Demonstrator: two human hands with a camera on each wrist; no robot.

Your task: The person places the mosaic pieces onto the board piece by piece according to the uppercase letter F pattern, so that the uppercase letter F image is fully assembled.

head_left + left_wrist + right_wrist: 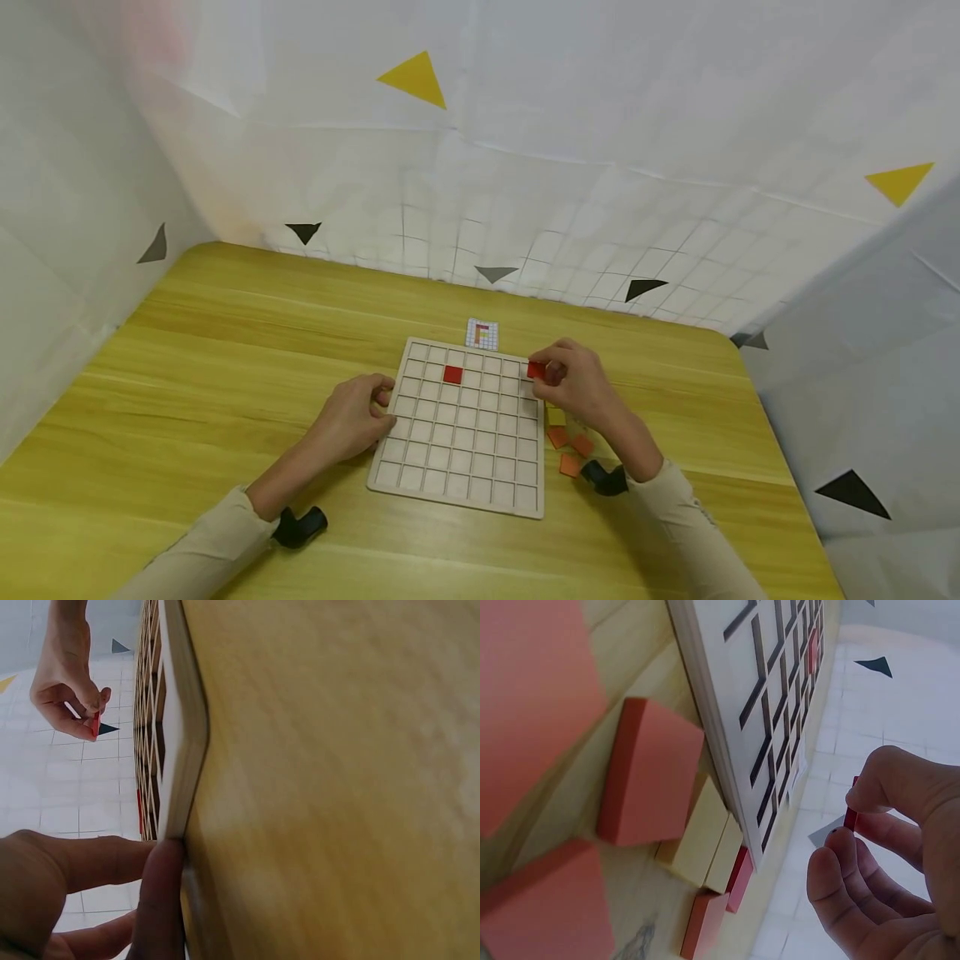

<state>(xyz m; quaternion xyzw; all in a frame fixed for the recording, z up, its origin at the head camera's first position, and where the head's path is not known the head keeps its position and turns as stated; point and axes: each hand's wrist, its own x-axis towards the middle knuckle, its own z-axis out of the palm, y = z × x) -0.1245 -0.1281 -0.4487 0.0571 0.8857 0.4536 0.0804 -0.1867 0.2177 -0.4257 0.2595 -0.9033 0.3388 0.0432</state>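
The right hand [581, 379] pinches a red tile [535, 370] between thumb and fingertips, the other fingers curled in behind. It hovers at the two o'clock corner of the grid board [459, 437], and the left wrist view shows the tile raised clear of the board. The left hand [356, 417] holds the board's edge at nine o'clock, thumb and fingers bent and only slightly parted.

The grid board lies flat on the wooden table [225, 358] between the two hands. A placed red square [452, 375] sits in one cell, at twelve o'clock from the board's centre, in the second row from the top and third column from the left.

Outside the board, from three to four o'clock, lie yellow tiles [697, 840] and orange tiles [570, 465], loosely scattered. Another red piece [739, 880] seems to lie against the far yellow one, though it is partly covered in the right wrist view.

Just beyond the board at twelve o'clock is a small card [482, 334] printed with a coloured F-shaped figure on a grid. Farther out at twelve hangs a white sheet [525, 208] bearing yellow, black and grey triangles.
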